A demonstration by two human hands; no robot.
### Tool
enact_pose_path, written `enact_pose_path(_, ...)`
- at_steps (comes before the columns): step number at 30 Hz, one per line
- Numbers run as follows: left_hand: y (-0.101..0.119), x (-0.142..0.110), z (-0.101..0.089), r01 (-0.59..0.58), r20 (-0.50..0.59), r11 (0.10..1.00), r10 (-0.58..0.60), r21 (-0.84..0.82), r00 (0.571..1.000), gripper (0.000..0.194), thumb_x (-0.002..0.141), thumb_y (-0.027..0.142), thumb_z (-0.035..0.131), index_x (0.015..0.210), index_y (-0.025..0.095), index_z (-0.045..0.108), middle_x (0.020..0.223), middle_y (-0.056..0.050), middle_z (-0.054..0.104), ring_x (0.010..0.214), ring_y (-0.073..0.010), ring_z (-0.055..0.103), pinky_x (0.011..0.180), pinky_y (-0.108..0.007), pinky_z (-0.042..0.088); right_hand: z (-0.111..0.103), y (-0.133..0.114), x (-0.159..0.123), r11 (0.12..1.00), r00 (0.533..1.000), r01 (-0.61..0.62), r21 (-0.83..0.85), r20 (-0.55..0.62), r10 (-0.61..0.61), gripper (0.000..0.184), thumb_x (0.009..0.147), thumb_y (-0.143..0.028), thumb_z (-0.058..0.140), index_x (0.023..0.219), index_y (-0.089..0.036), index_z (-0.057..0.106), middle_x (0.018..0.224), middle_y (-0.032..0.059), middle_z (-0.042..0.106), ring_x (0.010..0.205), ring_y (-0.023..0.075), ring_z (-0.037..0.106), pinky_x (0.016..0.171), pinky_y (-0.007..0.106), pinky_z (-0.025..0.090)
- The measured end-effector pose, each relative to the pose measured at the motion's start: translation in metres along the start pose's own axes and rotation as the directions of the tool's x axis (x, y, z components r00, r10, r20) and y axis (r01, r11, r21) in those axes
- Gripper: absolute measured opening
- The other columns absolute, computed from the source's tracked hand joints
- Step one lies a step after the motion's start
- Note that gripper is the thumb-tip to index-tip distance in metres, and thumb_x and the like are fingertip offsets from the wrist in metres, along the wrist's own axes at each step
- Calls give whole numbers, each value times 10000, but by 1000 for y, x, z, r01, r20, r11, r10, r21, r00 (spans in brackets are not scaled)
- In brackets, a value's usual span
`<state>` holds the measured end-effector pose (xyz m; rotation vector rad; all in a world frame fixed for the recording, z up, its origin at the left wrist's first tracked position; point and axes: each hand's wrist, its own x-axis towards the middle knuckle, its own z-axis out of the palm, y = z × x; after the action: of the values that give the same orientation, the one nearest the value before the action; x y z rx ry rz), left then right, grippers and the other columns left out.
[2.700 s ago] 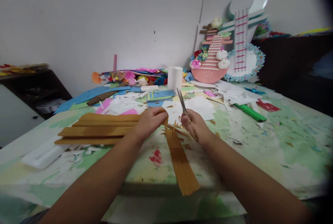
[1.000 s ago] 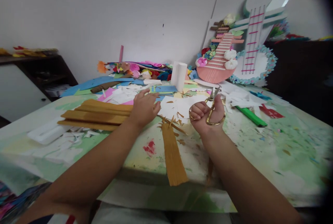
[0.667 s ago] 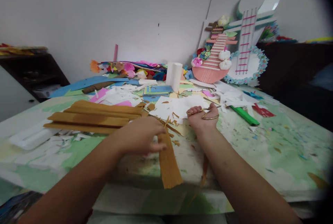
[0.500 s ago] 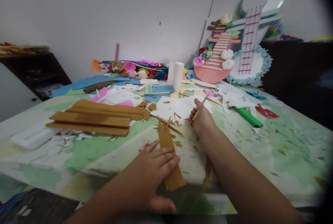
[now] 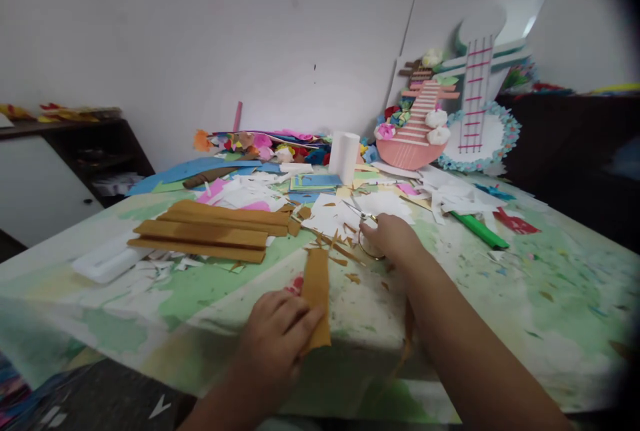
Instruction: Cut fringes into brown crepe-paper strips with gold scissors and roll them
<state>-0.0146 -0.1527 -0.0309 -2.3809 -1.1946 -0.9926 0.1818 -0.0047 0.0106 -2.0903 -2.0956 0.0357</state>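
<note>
Near the front table edge, my left hand (image 5: 280, 327) is closed on the lower end of a brown crepe paper strip (image 5: 317, 274), its fingers curled at the left side. The strip lies toward me, partly past the table edge. To its right, my right hand (image 5: 397, 241) holds scissors (image 5: 371, 252) with gold handle loops; the blades point away and left over white paper. Brown paper scraps (image 5: 340, 244) lie scattered between the strip and the scissors. Left of these lies a folded stack of brown crepe paper (image 5: 210, 234).
A white plastic case (image 5: 107, 261) lies beside the brown stack. Behind are white paper scraps (image 5: 250, 191), a standing white roll (image 5: 345, 157) and paper flowers (image 5: 260, 144). A green roll (image 5: 480, 229) lies right. Decorated cardboard instruments (image 5: 413, 144) lean at the back right.
My left hand has come from the brown stack down to the strip, first laid flat, now gripping it. My right hand has turned the scissors over, blades now pointing left and away.
</note>
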Motion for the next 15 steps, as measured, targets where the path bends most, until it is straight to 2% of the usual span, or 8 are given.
enact_pose_path(2, -10, -2, -3, 106, -23, 992, -104, 66, 994, 215, 675, 128, 488, 869, 179, 566, 811, -60, 583, 793, -209, 467, 719, -374, 393, 1, -1, -3, 999, 999, 39, -27, -4, -39, 369, 705, -415, 428, 772, -108, 620, 779, 149, 616, 733, 240, 566, 581, 288, 381)
enact_pose_path(4, -20, -4, -6, 159, 10, 984, -160, 86, 987, 190, 652, 111, 521, 823, 180, 565, 841, -55, 581, 827, -216, 455, 750, -393, 386, 0, -3, -4, 995, 996, 87, -38, -18, -88, 337, 706, -387, 451, 744, -101, 626, 754, 153, 614, 726, 239, 564, 596, 293, 386)
enact_pose_path(7, -27, -7, -8, 168, 74, 986, -168, 5, 983, 177, 627, 87, 545, 777, 180, 554, 812, -31, 596, 854, -201, 463, 779, -377, 388, -5, -8, -8, 985, 981, 171, -17, -92, -172, 328, 760, -364, 403, 834, -117, 606, 837, 135, 599, 813, 226, 537, 677, 304, 385)
enact_pose_path(9, -25, -12, -8, 158, 114, 986, -152, -47, 982, 208, 610, 96, 560, 797, 187, 552, 822, -20, 608, 877, -197, 471, 794, -370, 391, -10, -13, -17, 938, 931, 341, 61, -162, -327, 300, 774, -357, 403, 904, -151, 578, 913, 95, 577, 883, 191, 505, 756, 289, 368)
enact_pose_path(10, -23, -15, -8, 158, 134, 986, -149, -56, 980, 240, 598, 111, 573, 823, 192, 553, 853, -20, 609, 894, -202, 472, 803, -376, 389, -13, -16, -23, 870, 870, 479, 119, -196, -452, 290, 760, -361, 437, 929, -165, 568, 951, 81, 562, 912, 176, 486, 792, 280, 355)
enact_pose_path(12, -17, -22, -8, 174, 145, 984, -165, -47, 975, 304, 580, 140, 589, 877, 200, 552, 919, -26, 605, 916, -215, 472, 813, -394, 384, -16, -23, -38, 642, 678, 735, 219, -233, -697, 362, 694, -390, 534, 997, -193, 543, 1080, 79, 489, 1006, 182, 422, 850, 296, 325)
enact_pose_path(14, -13, -27, -9, 184, 127, 982, -178, -31, 976, 334, 585, 169, 586, 915, 204, 549, 964, -32, 599, 929, -224, 472, 817, -407, 381, -17, -32, -55, 451, 495, 855, 257, -141, -857, 521, 601, -464, 604, 1059, -234, 511, 1191, 77, 390, 1068, 216, 359, 867, 333, 307)
enact_pose_path(15, -12, -28, -10, 183, 119, 983, -179, -27, 977, 337, 593, 184, 582, 928, 206, 548, 975, -33, 598, 935, -227, 472, 819, -410, 381, -17, -36, -63, 394, 426, 882, 258, -81, -901, 554, 580, -484, 612, 1064, -236, 508, 1207, 78, 369, 1075, 228, 346, 864, 343, 304)
